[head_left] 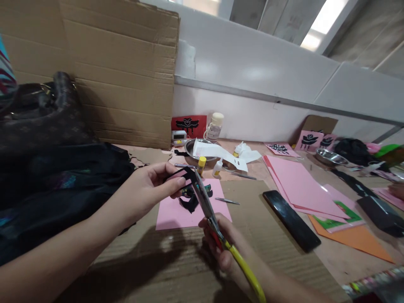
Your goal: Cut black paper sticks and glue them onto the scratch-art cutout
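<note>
My left hand (151,185) pinches a folded black piece (188,173), cloth or paper, between thumb and fingers. My right hand (227,248) grips a pair of scissors (205,203) with a yellow handle. Their blades point up and away, and the tips meet the black piece's right end; whether they are cutting into it I cannot tell. Below both hands lies a pink sheet (167,216) with black cut shapes (188,205) on it, some patterned in colour. Metal tweezers (227,201) lie across the sheet's right edge.
A glue stick (201,163), a small white bottle (217,168) and a metal bowl (188,147) stand beyond the sheet. To the right are a phone (290,221) and stacked pink paper (299,181). Black cloth (63,185) and a brown bag (47,122) fill the left.
</note>
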Demonstrator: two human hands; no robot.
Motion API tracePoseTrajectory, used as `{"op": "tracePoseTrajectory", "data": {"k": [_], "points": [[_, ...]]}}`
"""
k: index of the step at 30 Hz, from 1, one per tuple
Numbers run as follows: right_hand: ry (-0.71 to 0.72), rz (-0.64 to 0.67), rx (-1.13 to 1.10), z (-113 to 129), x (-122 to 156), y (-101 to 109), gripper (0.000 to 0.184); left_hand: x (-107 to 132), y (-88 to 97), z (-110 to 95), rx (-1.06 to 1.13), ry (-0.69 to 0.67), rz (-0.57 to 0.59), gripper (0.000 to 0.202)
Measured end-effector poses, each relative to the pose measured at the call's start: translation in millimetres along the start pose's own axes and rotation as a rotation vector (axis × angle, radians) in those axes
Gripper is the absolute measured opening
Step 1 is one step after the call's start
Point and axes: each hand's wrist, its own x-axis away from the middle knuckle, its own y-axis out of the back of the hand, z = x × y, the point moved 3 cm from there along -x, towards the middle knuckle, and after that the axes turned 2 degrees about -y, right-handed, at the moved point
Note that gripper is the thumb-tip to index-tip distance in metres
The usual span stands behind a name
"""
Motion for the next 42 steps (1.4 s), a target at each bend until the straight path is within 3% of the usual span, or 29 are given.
{"op": "tracePoseTrajectory", "data": {"k": [7, 15, 20, 25, 42], "points": [[-0.013, 0.015, 0.048, 14.1, -2.6, -3.2, 0.071, 8.2, -6.0, -3.2, 0.047, -0.001, 0.060, 0.018], [-0.036, 0.002, 0.078, 9.1, -0.9, -0.9, 0.071, 7.9, -10.3, -8.2, 0.036, -0.004, 0.059, 0.017], [0.020, -0.033, 0.161, 9.0, -1.6, -0.8, 0.066, 6.9, -11.9, -7.2, 0.039, 0.023, 0.061, 0.018], [0.036, -0.038, 0.141, 8.2, -0.7, -2.1, 0.058, 6.9, -11.1, -6.5, 0.035, 0.034, 0.071, 0.019], [0.029, -0.025, 0.088, 10.4, -1.7, -2.4, 0.060, 4.9, -11.9, -3.6, 0.071, 0.062, 0.099, 0.018]]}}
